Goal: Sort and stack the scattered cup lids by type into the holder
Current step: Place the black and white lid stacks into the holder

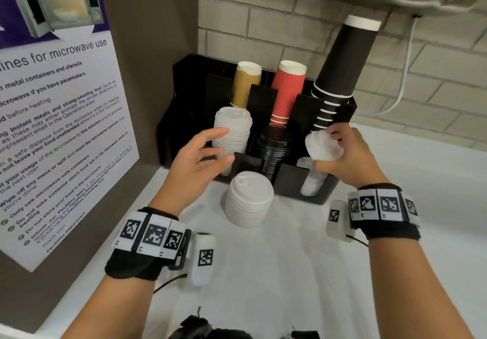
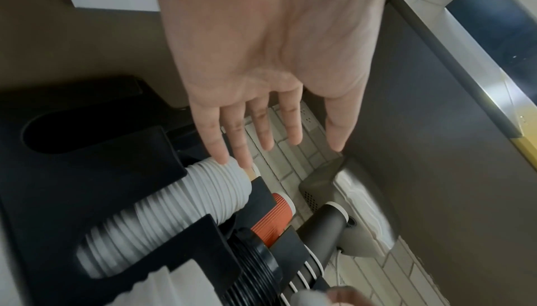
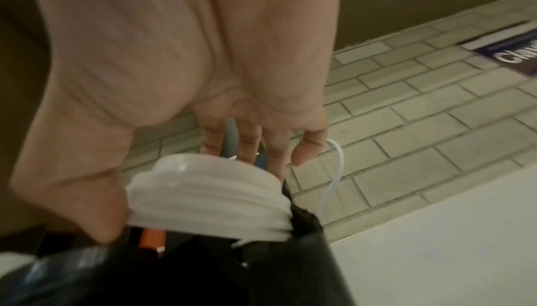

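A black holder stands against the brick wall. Its front left slot carries a tall stack of white lids, the middle slot a stack of black lids, the right slot a short white stack. My right hand grips a small stack of white lids just above that right slot. My left hand is open with straight fingers, beside the tall white stack. A loose stack of white lids sits on the counter before the holder.
Tan, red and black paper cups stand upside down in the holder's back slots. A microwave notice covers the left wall. A white cable hangs at the brick wall. The counter is white.
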